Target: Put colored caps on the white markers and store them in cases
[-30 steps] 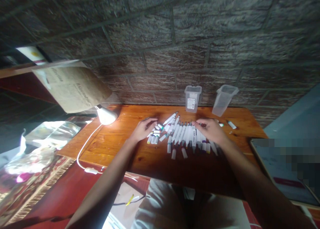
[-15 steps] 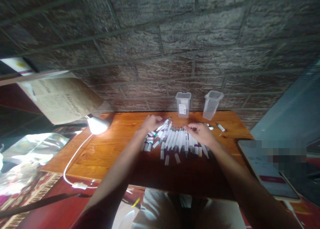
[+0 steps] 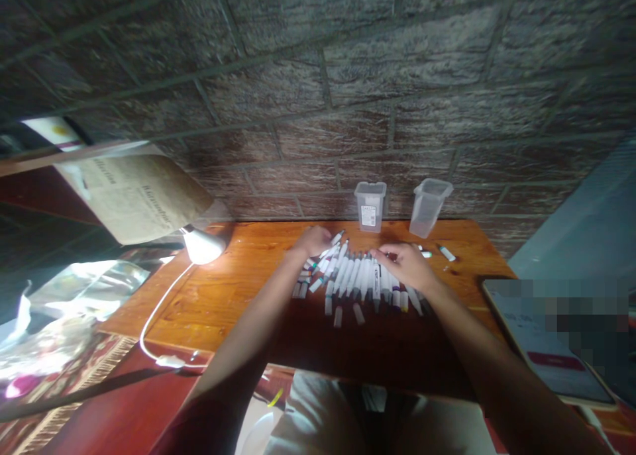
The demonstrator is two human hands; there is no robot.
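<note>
Several white markers (image 3: 354, 273) with coloured caps lie in a rough row on the wooden table (image 3: 238, 289). My left hand (image 3: 311, 241) is at the far left end of the row, with its fingers curled round a white marker (image 3: 334, 240) that points towards the back. My right hand (image 3: 408, 264) lies palm down over the right end of the row, fingers stretched to the left and touching the markers. A few short caps (image 3: 348, 314) lie in front of the row.
Two clear plastic containers (image 3: 370, 206) (image 3: 429, 206) stand at the back against the brick wall. A loose marker (image 3: 447, 253) lies right of them. A lit lamp (image 3: 203, 246) with a white cord is at the left. A tablet (image 3: 541, 339) lies at the right.
My left hand has moved from the near left side of the markers to the far side and curled on one. My right hand has stayed on the right end of the row.
</note>
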